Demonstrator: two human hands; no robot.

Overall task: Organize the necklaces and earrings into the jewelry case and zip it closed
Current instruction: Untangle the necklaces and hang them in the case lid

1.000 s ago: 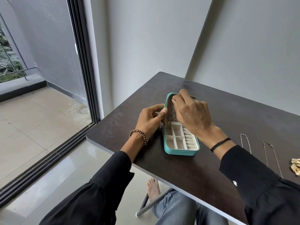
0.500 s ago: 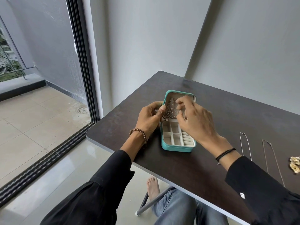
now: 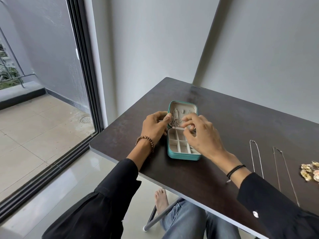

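A teal jewelry case (image 3: 183,156) lies open on the dark table (image 3: 233,118), its lid (image 3: 183,102) raised at the far side and its cream compartments showing. A silver necklace (image 3: 174,118) hangs bunched inside the lid. My left hand (image 3: 153,125) grips the lid's left edge, thumb against the chain. Over the case's right half, my right hand (image 3: 202,135) has curled fingers that pinch at the lower end of the chain; they are blurred. Two thin necklaces (image 3: 256,157) (image 3: 283,171) lie stretched out to the right, with gold earrings (image 3: 308,170) beyond them.
The table's left corner and near edge are close to the case. A wall stands behind the table. A sliding glass door to a tiled balcony is at the left. My legs and a bare foot show under the table.
My right hand has drawn back from the top of the lid to its lower part, uncovering the lid's inside and the hanging chain. My left hand stays at the lid's left edge.
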